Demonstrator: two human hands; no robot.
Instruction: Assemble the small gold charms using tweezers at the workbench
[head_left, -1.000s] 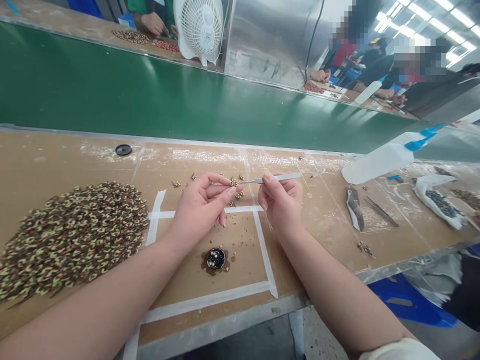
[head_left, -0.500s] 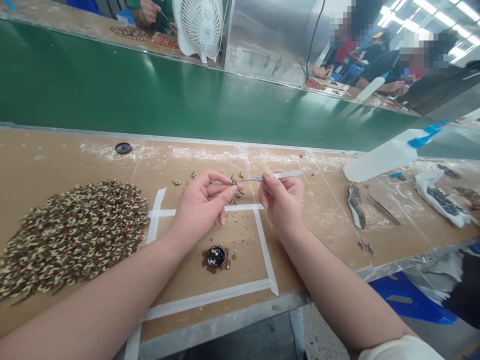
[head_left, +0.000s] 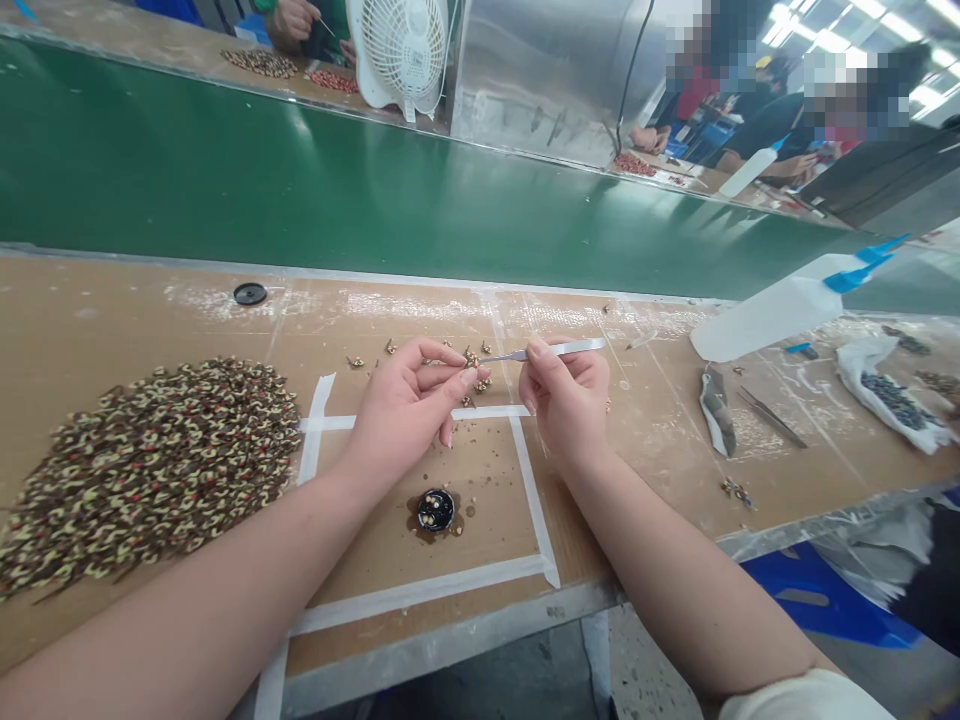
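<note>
I have both hands over the bench [head_left: 652, 490], apart from each other, with the tool's thin end bridging the gap. My left hand [head_left: 409, 400] pinches a tiny piece [head_left: 472, 364] between thumb and fingers, just beyond the far strip of tape [head_left: 420, 595]. My right hand [head_left: 566, 395] is clamped on a silver tool [head_left: 581, 346], thumb along it, its fine tip pointing left at the piece. I can't tell whether the tip touches it; the fingers partly cover that spot.

Loose bits [head_left: 355, 362] lie scattered on the bench around and beyond my left fingers. Nearer me, inside the taped area, sits a small round dish [head_left: 436, 510] with dark liquid and pale beads in it, a brown stain [head_left: 414, 519] around it. To the left I see a broad pile [head_left: 157, 465] of brown and cream pieces flecked with red, and past it a black lid [head_left: 250, 293].

On my right a white bottle [head_left: 765, 315] with a blue nozzle leans over, with tweezers [head_left: 772, 416] on the near side. Across the green belt [head_left: 300, 190], a co-worker's hand [head_left: 295, 20] shows beside a white fan [head_left: 405, 50].
</note>
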